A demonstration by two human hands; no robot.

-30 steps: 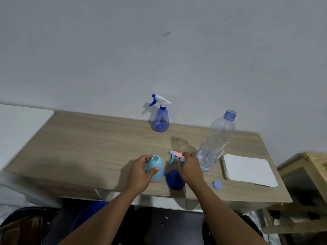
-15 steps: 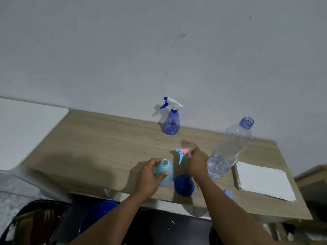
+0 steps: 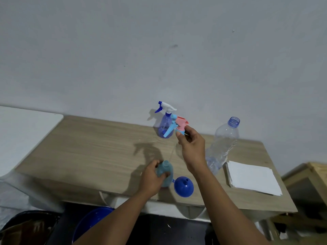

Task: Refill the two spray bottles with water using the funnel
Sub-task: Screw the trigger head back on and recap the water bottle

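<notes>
My left hand [image 3: 153, 177] grips a light-blue spray bottle body [image 3: 166, 174] standing near the table's front edge, its neck uncapped. My right hand [image 3: 192, 145] holds the pink and blue trigger head [image 3: 177, 126] raised above the table, a thin dip tube trailing down from it. A dark-blue funnel [image 3: 184, 186] lies mouth-down just right of the light-blue bottle. A second spray bottle [image 3: 165, 121], translucent blue with a white and blue trigger, stands at the back by the wall. An uncapped clear water bottle [image 3: 223, 145] with a little water stands to the right.
The wooden table [image 3: 88, 147] meets a grey wall. A stack of white paper [image 3: 253, 177] lies at the right. A blue basin [image 3: 92, 221] sits under the front edge, a wooden stand [image 3: 307, 177] at far right, a white surface [image 3: 21, 131] at left.
My right hand has lifted the trigger head up and back from beside the light-blue bottle, drawing the dip tube out. My left hand stays on the bottle body.
</notes>
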